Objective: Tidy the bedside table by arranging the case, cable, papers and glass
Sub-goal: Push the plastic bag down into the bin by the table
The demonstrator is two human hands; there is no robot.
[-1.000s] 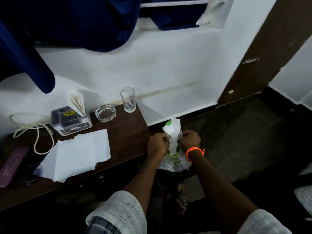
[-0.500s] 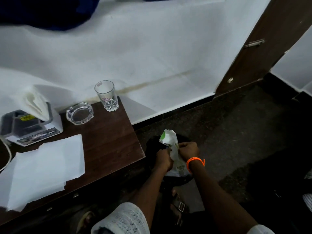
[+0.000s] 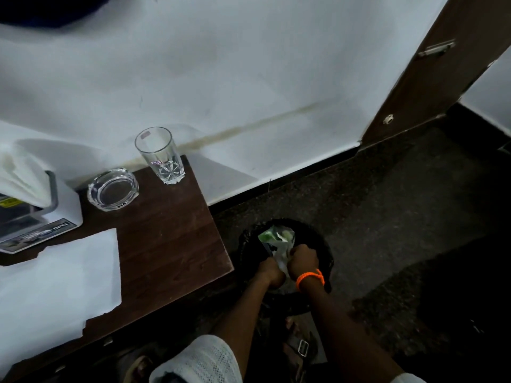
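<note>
My left hand and my right hand both grip a crumpled white and green plastic wrapper, held low inside a black bin on the floor to the right of the table. On the brown bedside table a clear glass stands upright at the back right corner. White papers lie spread over the table's left front. The case and the cable are out of view.
A glass ashtray sits left of the glass. A white tissue holder with tissues stands at the table's back left. A brown door is at the right, with dark floor around the bin. My sandalled foot is below.
Both hands have gone down and away from me with the wrapper, from table height into the black bin. The view has shifted right, so the case and cable have left the frame.
</note>
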